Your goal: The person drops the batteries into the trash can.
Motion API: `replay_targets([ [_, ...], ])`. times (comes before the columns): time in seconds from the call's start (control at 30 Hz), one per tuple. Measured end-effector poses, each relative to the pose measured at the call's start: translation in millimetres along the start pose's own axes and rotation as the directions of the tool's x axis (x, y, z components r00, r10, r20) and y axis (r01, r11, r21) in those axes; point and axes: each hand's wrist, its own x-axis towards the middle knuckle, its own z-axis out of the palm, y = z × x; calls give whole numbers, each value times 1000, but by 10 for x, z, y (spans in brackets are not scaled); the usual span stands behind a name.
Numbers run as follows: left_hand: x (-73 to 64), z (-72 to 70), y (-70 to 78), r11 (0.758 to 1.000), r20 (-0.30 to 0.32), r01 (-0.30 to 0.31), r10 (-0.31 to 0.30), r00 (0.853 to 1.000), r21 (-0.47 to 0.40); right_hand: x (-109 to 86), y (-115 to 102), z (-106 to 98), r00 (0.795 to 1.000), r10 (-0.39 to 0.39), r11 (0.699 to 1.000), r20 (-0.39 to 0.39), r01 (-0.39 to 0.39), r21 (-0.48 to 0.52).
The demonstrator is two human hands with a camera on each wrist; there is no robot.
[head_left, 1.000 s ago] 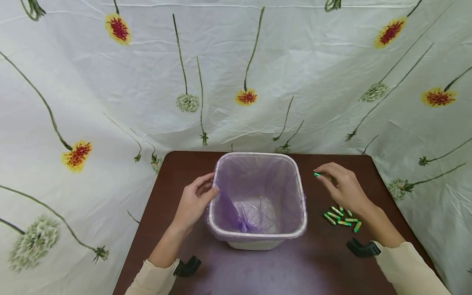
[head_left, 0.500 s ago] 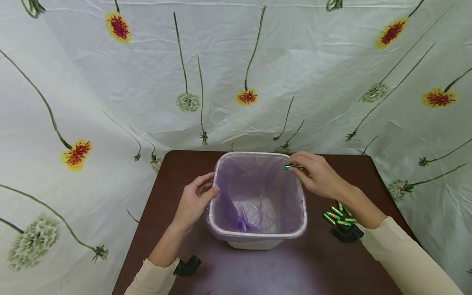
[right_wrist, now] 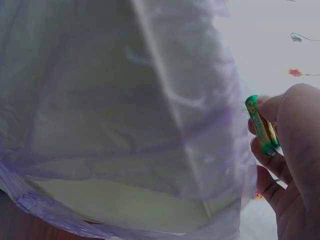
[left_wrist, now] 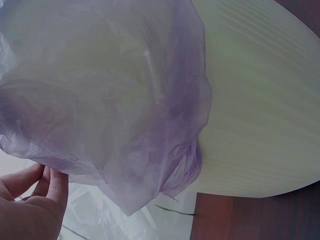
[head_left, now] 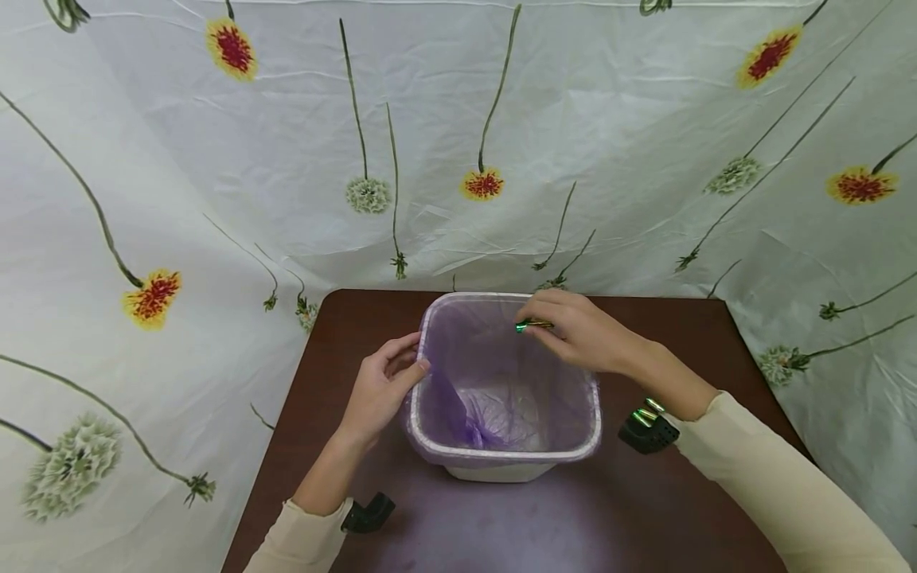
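The right hand (head_left: pixel 569 325) pinches one small battery (head_left: pixel 533 325), green and gold in colour, between its thumb and its fingers. In the head view, this battery appears over the opening of a pale bin (head_left: pixel 494 473), close to the far right part of the rim, with its green end pointing to the left. In the right wrist view, the same battery lies between the thumb and the fingertips, and it stays apart from the bin's side. I cannot tell if the right hand touches the rim.

The left hand (head_left: pixel 383 390) is on the left side of the bin. It grips the rim, with the thumb over the edge and the other fingers on the outside; the left wrist view shows these fingers at the edge of the purple liner (left_wrist: pixel 125 110). So the battery is at the right hand, and well apart from the left hand.

The liner covers the inside of the bin, folds over the rim and hangs down outside. The bin stands upright on a dark brown table (head_left: pixel 344 334). More batteries (head_left: pixel 643 417) lie on the table to the right of the bin, partly hidden by the right forearm and a black wrist device (head_left: pixel 647 435).
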Motion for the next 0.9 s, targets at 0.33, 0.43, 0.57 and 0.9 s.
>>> replay_targets([
  [0.33, -5, 12, -2, 1000, 5, -4, 4, 1000, -2, -48, 29, -29, 1000, 25, 997, 19, -23, -68],
  [0.43, -5, 13, 0, 1000, 6, -8, 8, 1000, -3, -105, 25, -44, 999, 39, 997, 14, -38, -69],
  [0.57, -5, 14, -7, 1000, 5, -7, 7, 1000, 4, -178, 9, -70, 998, 69, 995, -1, -69, -70],
  [0.9, -18, 9, 3, 1000, 1, 7, -7, 1000, -10, -382, 5, -141, 993, 82, 996, -83, -85, -33],
])
